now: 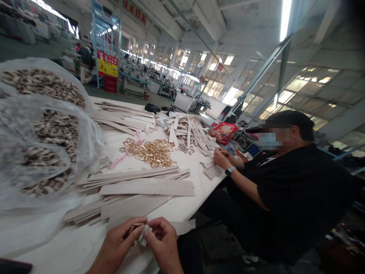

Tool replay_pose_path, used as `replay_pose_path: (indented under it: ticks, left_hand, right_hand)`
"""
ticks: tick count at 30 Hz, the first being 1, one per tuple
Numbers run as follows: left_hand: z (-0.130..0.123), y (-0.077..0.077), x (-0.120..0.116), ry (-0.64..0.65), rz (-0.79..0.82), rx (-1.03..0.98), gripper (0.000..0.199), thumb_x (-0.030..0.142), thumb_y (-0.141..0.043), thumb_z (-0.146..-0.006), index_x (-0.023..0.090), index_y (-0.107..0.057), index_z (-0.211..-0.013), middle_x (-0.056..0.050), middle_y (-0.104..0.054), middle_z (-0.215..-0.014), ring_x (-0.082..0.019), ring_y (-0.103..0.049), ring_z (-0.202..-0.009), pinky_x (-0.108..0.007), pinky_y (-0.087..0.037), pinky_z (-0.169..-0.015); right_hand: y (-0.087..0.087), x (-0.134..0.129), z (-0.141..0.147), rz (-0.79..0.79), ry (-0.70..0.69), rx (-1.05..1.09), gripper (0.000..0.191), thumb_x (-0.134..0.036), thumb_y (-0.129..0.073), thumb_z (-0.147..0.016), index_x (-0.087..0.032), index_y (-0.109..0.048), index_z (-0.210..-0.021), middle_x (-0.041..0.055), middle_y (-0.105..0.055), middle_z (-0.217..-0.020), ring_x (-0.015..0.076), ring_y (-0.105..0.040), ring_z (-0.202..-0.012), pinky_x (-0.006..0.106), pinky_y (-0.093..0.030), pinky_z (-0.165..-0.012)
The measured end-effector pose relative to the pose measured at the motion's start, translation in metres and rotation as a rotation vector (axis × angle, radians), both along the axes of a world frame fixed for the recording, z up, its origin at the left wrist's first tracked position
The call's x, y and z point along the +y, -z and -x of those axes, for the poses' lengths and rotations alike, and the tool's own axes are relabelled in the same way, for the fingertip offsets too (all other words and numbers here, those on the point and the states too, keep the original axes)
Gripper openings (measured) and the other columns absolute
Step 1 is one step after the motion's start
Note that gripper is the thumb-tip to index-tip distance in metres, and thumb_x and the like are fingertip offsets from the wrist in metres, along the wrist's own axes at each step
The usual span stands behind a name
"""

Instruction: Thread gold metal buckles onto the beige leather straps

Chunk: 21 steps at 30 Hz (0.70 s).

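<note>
At the table's near edge my left hand [121, 239] pinches a gold metal buckle [137, 225]. My right hand [165, 241], fingers closed, holds a pale strap [142, 239] that is folded beside the buckle. The two hands meet at this spot, and the fingers hide how far the strap passes through the frame. A long flat end of pale strip [184, 227] sticks out past my right hand. Just beyond my hands lie stacks of pale flat strips [146, 187], with a heap of gold buckles [155, 152] behind them.
Large clear plastic bags of rolled pale loops [57, 133] stand on the left. More strips [125, 118] and a strap pile [189, 129] lie at the back. At right a seated co-worker [296, 190] handles small pieces over the white table [196, 190]. A red bag [224, 133] sits behind.
</note>
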State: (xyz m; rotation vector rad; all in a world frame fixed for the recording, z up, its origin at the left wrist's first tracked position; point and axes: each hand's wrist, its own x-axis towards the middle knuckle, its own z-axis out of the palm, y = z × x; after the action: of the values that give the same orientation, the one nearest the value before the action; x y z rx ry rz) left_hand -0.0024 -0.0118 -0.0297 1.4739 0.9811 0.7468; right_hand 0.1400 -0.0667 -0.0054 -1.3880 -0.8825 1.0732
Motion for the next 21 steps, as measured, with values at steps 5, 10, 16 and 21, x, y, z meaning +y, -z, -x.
replay_pose_path:
  ticks: [5,10,16,21]
  left_hand:
    - [-0.001,0.0,-0.001,0.035,0.033,-0.048,0.043,0.052,-0.05,-0.083,0.021,-0.064,-0.11,-0.005,-0.067,-0.1,-0.018,-0.06,-0.07,-0.024,-0.052,-0.057]
    - [-0.004,0.009,0.002,0.035,0.088,-0.095,0.048,0.054,-0.049,-0.083,0.018,-0.062,-0.111,-0.005,-0.067,-0.091,-0.015,-0.057,-0.06,-0.023,-0.05,-0.052]
    - [-0.006,0.007,0.001,0.045,0.19,-0.16,0.054,0.059,-0.052,-0.079,0.017,-0.062,-0.111,-0.005,-0.066,-0.088,-0.013,-0.055,-0.057,-0.023,-0.049,-0.049]
    - [-0.007,0.004,0.004,0.056,0.279,-0.164,0.062,0.061,-0.063,-0.068,0.015,-0.062,-0.11,0.0,-0.061,-0.069,-0.01,-0.049,-0.047,-0.021,-0.045,-0.044]
  right_hand:
    - [0.0,0.001,0.006,-0.036,0.061,-0.118,0.017,-0.026,-0.069,-0.067,-0.016,-0.07,-0.081,-0.0012,-0.056,-0.067,0.0107,-0.047,-0.061,0.023,-0.04,-0.057]
    - [0.001,-0.001,0.007,0.055,0.018,-0.016,0.027,-0.026,-0.071,-0.063,-0.013,-0.068,-0.087,-0.0056,-0.048,-0.057,0.0091,-0.047,-0.05,0.022,-0.042,-0.048]
    - [-0.001,0.0,0.003,0.082,0.041,0.002,0.023,-0.032,-0.068,-0.067,-0.013,-0.065,-0.08,-0.0055,-0.049,-0.055,0.0078,-0.047,-0.044,0.019,-0.039,-0.041]
    - [-0.004,0.003,0.006,0.046,0.032,-0.219,0.016,-0.031,-0.062,-0.076,-0.015,-0.066,-0.078,-0.0032,-0.053,-0.058,0.0083,-0.046,-0.049,0.017,-0.038,-0.042]
